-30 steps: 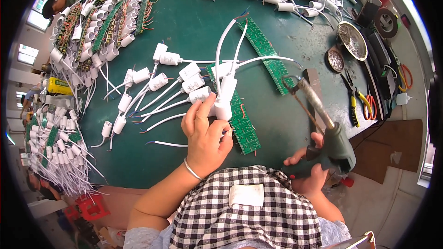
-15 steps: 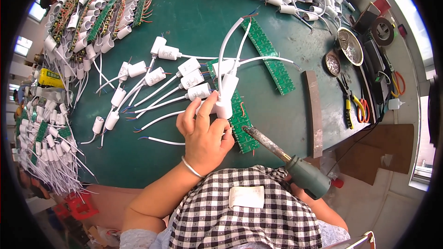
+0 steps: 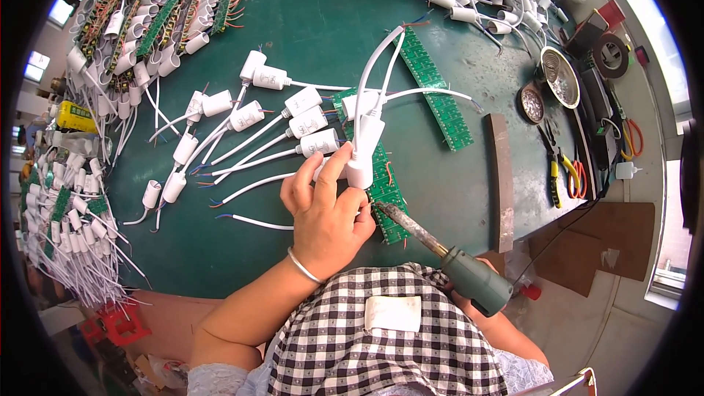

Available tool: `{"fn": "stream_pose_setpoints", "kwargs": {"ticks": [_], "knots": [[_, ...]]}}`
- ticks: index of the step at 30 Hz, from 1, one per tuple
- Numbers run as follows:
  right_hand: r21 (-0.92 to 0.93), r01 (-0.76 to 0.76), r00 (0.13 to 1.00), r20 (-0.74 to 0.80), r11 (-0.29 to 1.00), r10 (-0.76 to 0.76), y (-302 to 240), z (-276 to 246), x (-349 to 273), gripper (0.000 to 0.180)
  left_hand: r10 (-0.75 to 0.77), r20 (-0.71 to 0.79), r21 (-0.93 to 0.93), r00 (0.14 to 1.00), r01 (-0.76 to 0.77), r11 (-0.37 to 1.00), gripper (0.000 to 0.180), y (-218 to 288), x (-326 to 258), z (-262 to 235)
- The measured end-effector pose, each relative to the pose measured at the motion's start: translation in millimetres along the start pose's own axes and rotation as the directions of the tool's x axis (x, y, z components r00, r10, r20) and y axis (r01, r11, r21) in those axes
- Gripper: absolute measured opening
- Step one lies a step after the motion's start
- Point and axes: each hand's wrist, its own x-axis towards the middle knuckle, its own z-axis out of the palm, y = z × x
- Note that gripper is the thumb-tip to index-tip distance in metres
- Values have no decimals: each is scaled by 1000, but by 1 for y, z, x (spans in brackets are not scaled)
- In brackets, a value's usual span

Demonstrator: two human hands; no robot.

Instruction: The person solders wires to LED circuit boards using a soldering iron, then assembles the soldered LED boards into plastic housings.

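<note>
Fingers (image 3: 334, 169) of the left hand (image 3: 326, 213) pinch the white plastic cap (image 3: 363, 154) upright-ish on the green circuit strip (image 3: 383, 183), its wire running away up the desk (image 3: 308, 22). Just right, the soldering iron (image 3: 440, 249) slants in, tip beside the thumb; the right hand is mostly hidden, apparently wrapped around its handle.

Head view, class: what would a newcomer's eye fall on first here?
At the centre, the left hand presses a white cylinder part onto a green circuit board on the green table. Just right of it, a soldering iron with a green handle reaches the board's near edge; the right hand gripping it is mostly hidden. Heaps of white wired parts line the left edge.
</note>
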Motion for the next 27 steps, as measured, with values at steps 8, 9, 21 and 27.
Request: {"fn": "stream_pose_setpoints", "kwargs": {"ticks": [8,9,21,27], "knots": [[19,15,1000,-17,1000,-15,-6,3,4,44,4,1,-20,1000,-4,1000,14,-1,0,-1],[18,15,1000,-16,1000,-14,-8,2,5,44,5,4,-18,1000,-5,1000,14,-1,0,-1],[65,51,995,86,997,-56,-11,-7,8,37,-6,20,-17,1000,6,1000,13,1,1,-2],[-155,79,997,14,985,-77,-7,2,8,31,-18,11,-34,1000,18,999,12,2,2,-2]]}}
